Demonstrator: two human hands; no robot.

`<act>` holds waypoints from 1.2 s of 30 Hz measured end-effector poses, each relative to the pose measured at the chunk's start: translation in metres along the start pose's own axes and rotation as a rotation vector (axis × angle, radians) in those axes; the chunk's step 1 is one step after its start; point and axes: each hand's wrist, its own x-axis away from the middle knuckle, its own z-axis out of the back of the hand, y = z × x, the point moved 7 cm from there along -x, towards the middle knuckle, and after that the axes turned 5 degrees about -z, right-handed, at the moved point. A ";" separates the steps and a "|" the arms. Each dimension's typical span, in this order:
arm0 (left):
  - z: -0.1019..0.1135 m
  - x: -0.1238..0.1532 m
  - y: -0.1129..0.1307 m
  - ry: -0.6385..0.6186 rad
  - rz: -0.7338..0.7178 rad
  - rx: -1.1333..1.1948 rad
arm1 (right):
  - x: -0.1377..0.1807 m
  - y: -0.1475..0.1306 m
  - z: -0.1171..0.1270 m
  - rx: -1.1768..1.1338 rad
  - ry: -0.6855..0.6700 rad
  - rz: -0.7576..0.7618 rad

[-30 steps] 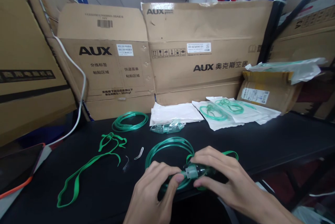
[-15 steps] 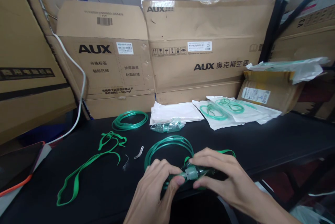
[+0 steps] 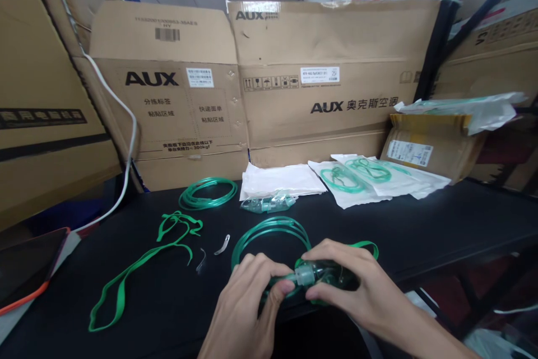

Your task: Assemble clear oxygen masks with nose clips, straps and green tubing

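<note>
Close to the table's front edge, my right hand (image 3: 348, 275) is closed around a clear green oxygen mask (image 3: 332, 274), whose pale connector (image 3: 305, 275) points left. My left hand (image 3: 258, 292) pinches the end of the green tubing (image 3: 275, 227) between thumb and fingers, right against that connector. The rest of this tubing lies coiled behind my left hand. A green elastic strap (image 3: 365, 247) loops out beyond my right hand. How far the tube end sits in the connector is hidden by my fingers.
Another tubing coil (image 3: 208, 193), a second mask (image 3: 268, 203) and white packets (image 3: 281, 180) lie farther back. Left are loose green straps (image 3: 121, 286) and a small metal strip (image 3: 222, 244). Packed tubing sets (image 3: 370, 174) lie right. Cardboard boxes (image 3: 336, 40) stand behind.
My right hand has shifted slightly and turned the mask, so its connector now sits a little higher and farther left, close to my left fingertips. My left hand has barely moved.
</note>
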 end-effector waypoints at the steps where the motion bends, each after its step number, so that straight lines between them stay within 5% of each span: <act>1: 0.000 0.000 0.000 0.011 -0.004 0.005 | 0.000 0.001 0.000 0.003 -0.005 -0.026; 12: 0.010 -0.001 0.010 0.180 -0.121 0.037 | 0.001 0.008 0.007 0.075 0.050 -0.127; 31: 0.009 0.000 0.005 0.174 -0.024 -0.010 | 0.002 0.004 0.002 0.041 0.039 -0.130; 36: 0.011 0.001 0.009 0.200 -0.092 0.009 | 0.001 0.002 0.002 0.034 0.030 -0.144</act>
